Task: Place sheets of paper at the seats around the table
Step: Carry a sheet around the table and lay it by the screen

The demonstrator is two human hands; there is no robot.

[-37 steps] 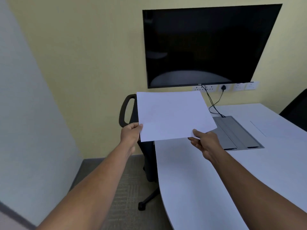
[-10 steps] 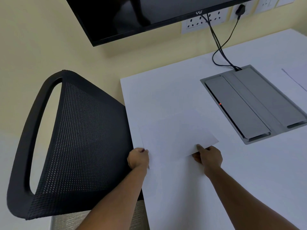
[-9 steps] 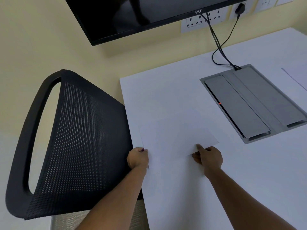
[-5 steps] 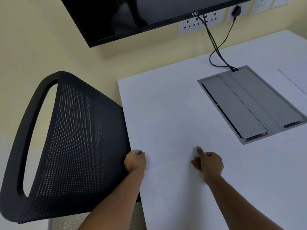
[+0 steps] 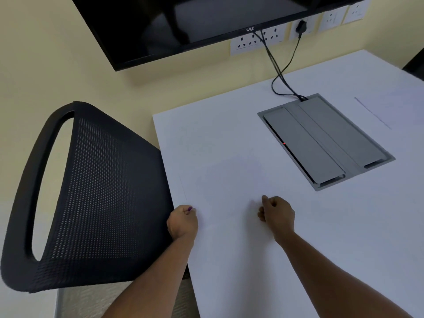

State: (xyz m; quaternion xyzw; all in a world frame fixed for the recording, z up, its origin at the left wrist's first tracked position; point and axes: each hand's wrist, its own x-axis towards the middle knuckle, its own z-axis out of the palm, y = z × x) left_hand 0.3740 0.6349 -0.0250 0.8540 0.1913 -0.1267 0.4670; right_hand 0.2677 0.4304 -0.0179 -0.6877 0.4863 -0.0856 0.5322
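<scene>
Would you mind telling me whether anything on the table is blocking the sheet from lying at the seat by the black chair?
Nothing visible does: the sheet already lies flat beside the chair, clear of the grey panel.

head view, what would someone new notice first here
Probably the black mesh chair, its back filling the left and pushed up to the white table. Next, the left hand and right hand resting curled near the table's edge, with the grey cable box beyond them and the dark screen on the wall.
</scene>
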